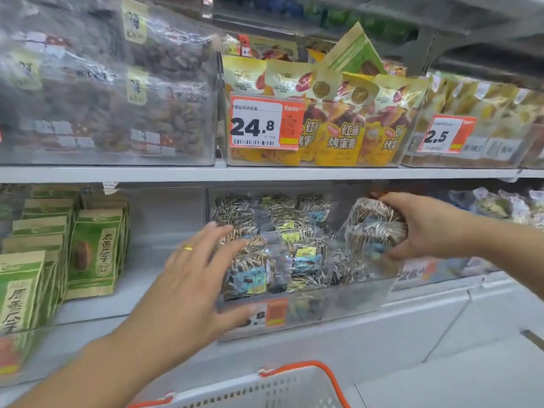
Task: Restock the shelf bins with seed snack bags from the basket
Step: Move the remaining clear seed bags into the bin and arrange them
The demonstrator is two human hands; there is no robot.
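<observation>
A clear shelf bin (318, 307) on the lower shelf holds several clear bags of striped sunflower seeds (282, 231). My right hand (426, 225) grips one seed bag (374, 225) at the bin's right side, above the other bags. My left hand (194, 275), with a gold ring, is spread with straight fingers against the bin's left front corner and the front bags. The white basket (265, 390) with orange handles sits at the bottom edge, below the shelf.
Green paper snack bags (94, 254) stand left of the bin. Above, a shelf carries clear nut packs (103, 83), yellow sweet-potato bags (338, 113) behind a 24.8 price tag, and a bin tagged 2.5 (459, 125). More clear bags (500, 204) lie at right.
</observation>
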